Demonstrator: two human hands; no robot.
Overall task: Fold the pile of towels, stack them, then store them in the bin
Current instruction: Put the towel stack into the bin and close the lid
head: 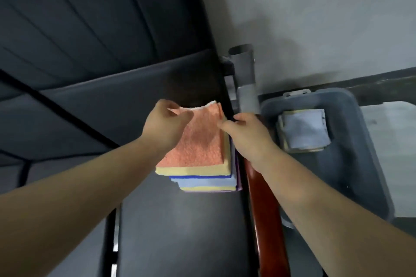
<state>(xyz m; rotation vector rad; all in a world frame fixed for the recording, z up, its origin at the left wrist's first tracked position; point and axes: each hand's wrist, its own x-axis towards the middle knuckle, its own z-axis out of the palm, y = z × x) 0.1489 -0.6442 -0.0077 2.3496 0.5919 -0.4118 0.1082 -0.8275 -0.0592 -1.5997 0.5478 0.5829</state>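
Left grip [165, 123] pinches the orange towel [202, 139] at its 11 o'clock corner, fingers clamped on the cloth. That towel tops the folded stack [207, 181] on the dark desk [175, 220]. Right grip [249, 135] pinches the 1 o'clock corner. At 3 o'clock of the stack, the grey bin [351, 164] holds a pale blue folded towel [304, 129].

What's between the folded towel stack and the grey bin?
In the head view, a reddish-brown rail runs between the towel stack and the bin, a grey post at its end; the right hand, pinching the orange towel, crosses above it.
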